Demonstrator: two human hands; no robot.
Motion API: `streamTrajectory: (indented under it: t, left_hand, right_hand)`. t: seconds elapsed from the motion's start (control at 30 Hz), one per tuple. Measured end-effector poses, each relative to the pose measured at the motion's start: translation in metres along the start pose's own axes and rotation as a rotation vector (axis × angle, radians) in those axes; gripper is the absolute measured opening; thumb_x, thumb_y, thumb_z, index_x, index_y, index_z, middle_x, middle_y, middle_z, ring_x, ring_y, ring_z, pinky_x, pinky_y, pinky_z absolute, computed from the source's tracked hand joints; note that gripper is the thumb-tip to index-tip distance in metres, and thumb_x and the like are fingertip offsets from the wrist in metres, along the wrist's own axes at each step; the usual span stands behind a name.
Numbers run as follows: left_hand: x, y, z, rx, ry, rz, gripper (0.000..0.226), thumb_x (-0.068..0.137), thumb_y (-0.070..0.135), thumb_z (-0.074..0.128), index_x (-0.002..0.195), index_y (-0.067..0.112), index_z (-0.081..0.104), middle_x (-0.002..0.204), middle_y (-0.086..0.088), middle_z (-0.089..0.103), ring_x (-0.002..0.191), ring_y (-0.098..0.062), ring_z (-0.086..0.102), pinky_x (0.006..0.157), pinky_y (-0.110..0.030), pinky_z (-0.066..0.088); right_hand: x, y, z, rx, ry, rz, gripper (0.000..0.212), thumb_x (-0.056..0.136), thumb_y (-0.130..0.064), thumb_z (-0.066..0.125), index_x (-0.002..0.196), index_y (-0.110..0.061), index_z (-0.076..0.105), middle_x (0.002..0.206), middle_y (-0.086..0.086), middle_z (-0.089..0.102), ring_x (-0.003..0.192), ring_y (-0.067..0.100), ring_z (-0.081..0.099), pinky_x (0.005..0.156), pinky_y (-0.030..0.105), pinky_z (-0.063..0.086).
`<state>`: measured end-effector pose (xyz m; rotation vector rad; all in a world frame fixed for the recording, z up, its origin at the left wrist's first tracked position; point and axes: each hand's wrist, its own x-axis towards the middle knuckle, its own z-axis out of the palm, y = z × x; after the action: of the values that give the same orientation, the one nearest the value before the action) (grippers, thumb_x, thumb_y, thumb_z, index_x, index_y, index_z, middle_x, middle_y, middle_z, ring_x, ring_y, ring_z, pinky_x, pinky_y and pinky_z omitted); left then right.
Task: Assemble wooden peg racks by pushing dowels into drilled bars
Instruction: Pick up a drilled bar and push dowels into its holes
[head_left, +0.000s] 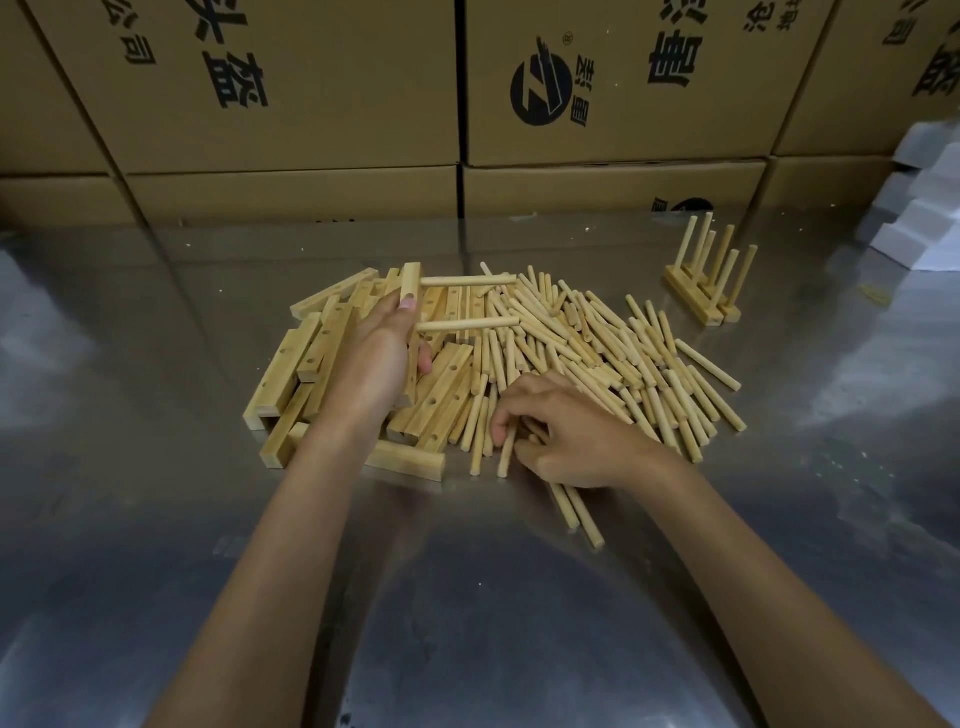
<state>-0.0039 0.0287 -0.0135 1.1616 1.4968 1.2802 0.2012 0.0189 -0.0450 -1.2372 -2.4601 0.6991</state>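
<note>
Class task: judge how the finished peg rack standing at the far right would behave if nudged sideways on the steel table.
The finished rack probably slides readily on the smooth table. Its tall upright pegs over a narrow base suggest it may tip. It looks rigid and light.

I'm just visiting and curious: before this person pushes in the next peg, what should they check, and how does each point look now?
1. Bar held by left hand: ok.
2. Two dowels already seated, sticking out sideways: ok.
3. Free hole left in the bar: cannot tell, hidden by fingers.
4. Right hand pinching one dowel only: ok.
5. Loose dowels within reach: ok.
6. Finished racks standing clear, far right: ok.
</note>
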Motion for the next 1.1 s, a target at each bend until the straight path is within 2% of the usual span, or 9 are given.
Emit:
streamTrajectory:
  t: [0.07,0.17,0.23,0.4,0.57,0.67,0.77,0.87,1.1]
  left_hand:
    - [-0.002,0.0,0.001,-0.019,-0.027,-0.016,0.04,0.106,0.042,0.038,0.14,0.026,0.052,0.056,0.005,0.056,0.072,-0.017,0.054,0.083,-0.048,0.049]
    - [-0.005,0.001,0.001,-0.167,-0.055,-0.103,0.025,0.105,0.035,0.042,0.112,0.021,0.062,0.055,0.002,0.054,0.052,-0.014,0.047,0.048,-0.027,0.041]
    - [-0.007,0.001,0.001,-0.295,-0.067,-0.16,0.021,0.104,0.029,0.042,0.102,0.016,0.059,0.055,-0.001,0.053,0.044,-0.014,0.044,0.038,-0.024,0.034]
    - [-0.009,0.002,0.001,-0.422,-0.086,-0.232,0.028,0.104,0.032,0.041,0.098,0.01,0.058,0.054,-0.003,0.05,0.04,-0.013,0.039,0.036,-0.022,0.032]
    - [-0.014,0.004,0.004,-0.347,-0.091,-0.244,0.035,0.105,0.04,0.043,0.092,0.013,0.061,0.053,-0.001,0.05,0.039,-0.012,0.041,0.035,-0.022,0.031]
    - [-0.019,0.007,0.011,-0.26,-0.041,-0.254,0.039,0.103,0.044,0.044,0.086,0.014,0.062,0.051,0.002,0.051,0.037,-0.012,0.043,0.034,-0.02,0.03]
    - [-0.021,0.009,0.016,-0.214,0.0,-0.253,0.039,0.101,0.048,0.044,0.103,0.016,0.065,0.062,0.003,0.058,0.05,-0.014,0.048,0.043,-0.024,0.032]
    - [-0.021,0.011,0.016,-0.215,0.032,-0.243,0.041,0.102,0.049,0.04,0.11,0.018,0.066,0.065,0.003,0.063,0.06,-0.017,0.05,0.049,-0.027,0.031]
    - [-0.022,0.013,0.019,-0.214,0.076,-0.221,0.037,0.105,0.047,0.037,0.099,0.023,0.064,0.058,0.004,0.052,0.06,-0.017,0.049,0.05,-0.028,0.032]
  right_hand:
    - [-0.001,0.001,0.001,-0.013,-0.01,-0.016,0.027,0.089,-0.008,0.061,0.098,-0.033,0.066,0.11,-0.012,0.05,0.109,0.003,0.033,0.092,0.011,0.026]
    - [-0.001,0.001,0.002,-0.037,-0.005,-0.022,0.021,0.094,-0.014,0.062,0.101,-0.035,0.062,0.111,-0.014,0.047,0.11,0.001,0.031,0.096,0.019,0.023]
    - [0.0,-0.002,0.003,-0.062,0.065,-0.043,0.018,0.096,-0.016,0.057,0.101,-0.034,0.057,0.107,-0.014,0.049,0.106,0.004,0.033,0.096,0.028,0.026]
    - [-0.001,-0.013,-0.002,0.022,0.368,-0.115,0.017,0.1,-0.015,0.05,0.104,-0.031,0.051,0.089,-0.018,0.054,0.091,0.003,0.047,0.085,0.03,0.031]
    - [-0.002,-0.029,-0.004,0.167,0.53,-0.208,0.012,0.099,-0.015,0.056,0.107,-0.022,0.06,0.091,-0.011,0.059,0.082,0.012,0.055,0.068,0.034,0.045]
    - [-0.002,-0.04,0.004,0.11,0.559,-0.259,0.013,0.096,-0.016,0.059,0.108,-0.02,0.062,0.097,-0.013,0.061,0.086,0.008,0.054,0.072,0.031,0.043]
    - [-0.004,-0.044,0.007,-0.024,0.602,-0.309,0.015,0.094,-0.016,0.061,0.108,-0.019,0.064,0.097,-0.01,0.063,0.089,0.012,0.057,0.076,0.04,0.048]
    - [-0.005,-0.045,0.003,-0.095,0.611,-0.344,0.016,0.092,-0.014,0.063,0.107,-0.019,0.066,0.092,-0.008,0.062,0.087,0.014,0.055,0.076,0.038,0.046]
    - [-0.006,-0.043,-0.001,-0.07,0.561,-0.348,0.016,0.088,-0.01,0.067,0.103,-0.017,0.066,0.091,-0.007,0.059,0.088,0.015,0.048,0.075,0.031,0.042]
